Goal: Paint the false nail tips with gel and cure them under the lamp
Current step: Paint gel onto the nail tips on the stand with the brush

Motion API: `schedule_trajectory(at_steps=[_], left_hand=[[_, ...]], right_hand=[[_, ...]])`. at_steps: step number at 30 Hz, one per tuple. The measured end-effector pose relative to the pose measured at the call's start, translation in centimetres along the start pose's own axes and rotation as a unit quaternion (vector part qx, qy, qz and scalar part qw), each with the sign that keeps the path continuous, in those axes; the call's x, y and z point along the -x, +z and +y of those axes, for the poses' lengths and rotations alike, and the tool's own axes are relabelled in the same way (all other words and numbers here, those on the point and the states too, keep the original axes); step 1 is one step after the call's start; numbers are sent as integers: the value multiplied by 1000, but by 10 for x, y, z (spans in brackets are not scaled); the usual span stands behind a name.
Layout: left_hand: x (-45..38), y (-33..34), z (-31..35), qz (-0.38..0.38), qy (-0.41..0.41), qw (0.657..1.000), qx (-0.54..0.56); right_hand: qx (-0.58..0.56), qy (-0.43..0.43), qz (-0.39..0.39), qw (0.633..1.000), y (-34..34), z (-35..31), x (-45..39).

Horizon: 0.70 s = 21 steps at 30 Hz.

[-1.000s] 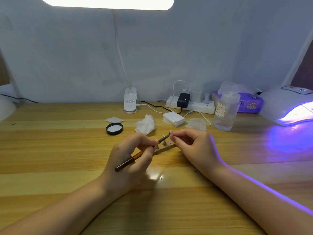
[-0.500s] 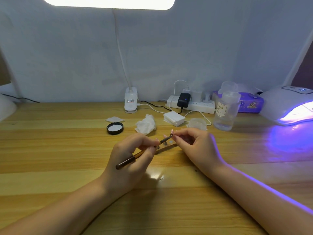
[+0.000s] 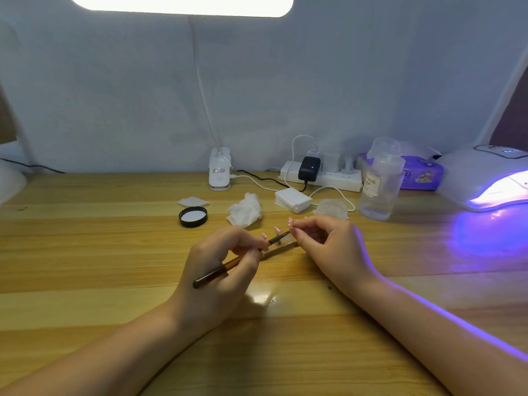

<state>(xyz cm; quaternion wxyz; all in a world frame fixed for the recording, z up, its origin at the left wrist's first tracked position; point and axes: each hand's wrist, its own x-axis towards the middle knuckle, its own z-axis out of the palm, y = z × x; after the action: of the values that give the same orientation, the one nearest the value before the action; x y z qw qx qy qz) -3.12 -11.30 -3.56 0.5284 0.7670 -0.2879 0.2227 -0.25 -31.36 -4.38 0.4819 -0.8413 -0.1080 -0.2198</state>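
Observation:
My left hand (image 3: 220, 270) grips a thin brown gel brush (image 3: 228, 265), its tip pointing up and right toward my right hand. My right hand (image 3: 328, 247) pinches a small pink false nail tip (image 3: 290, 222) at its fingertips, right at the brush tip. Between the hands a wooden holder strip (image 3: 281, 248) lies on the table, with pink nail tips (image 3: 276, 230) standing on small pegs. The white curing lamp (image 3: 485, 178) sits at the far right and glows violet onto the table.
A black jar lid (image 3: 193, 216), a crumpled tissue (image 3: 245, 210), a stack of white pads (image 3: 293, 200), a small clear jar (image 3: 331, 207) and a clear pump bottle (image 3: 378, 181) stand behind the hands. A power strip (image 3: 323, 174) and a desk-lamp base (image 3: 219, 170) line the wall.
Both hands have stayed in place; the brush tip has shifted slightly against the nail tip held in my right hand.

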Motion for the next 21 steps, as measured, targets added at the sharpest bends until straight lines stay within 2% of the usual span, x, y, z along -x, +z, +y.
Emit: schedule_trajectory(at_steps=[3, 10, 16, 21], left_hand=[[-1, 2, 0, 13, 2, 1000, -7], [0, 1, -1, -22, 13, 1000, -8], [0, 2, 1, 11, 0, 1000, -6], [0, 1, 0, -17, -3, 1000, 3]], right_hand=[[-3, 0, -1, 1000, 1, 0, 0], [-8, 6, 7, 1000, 1, 1, 0], [-12, 5, 3, 1000, 2, 2, -1], [7, -16, 3, 1000, 2, 3, 0]])
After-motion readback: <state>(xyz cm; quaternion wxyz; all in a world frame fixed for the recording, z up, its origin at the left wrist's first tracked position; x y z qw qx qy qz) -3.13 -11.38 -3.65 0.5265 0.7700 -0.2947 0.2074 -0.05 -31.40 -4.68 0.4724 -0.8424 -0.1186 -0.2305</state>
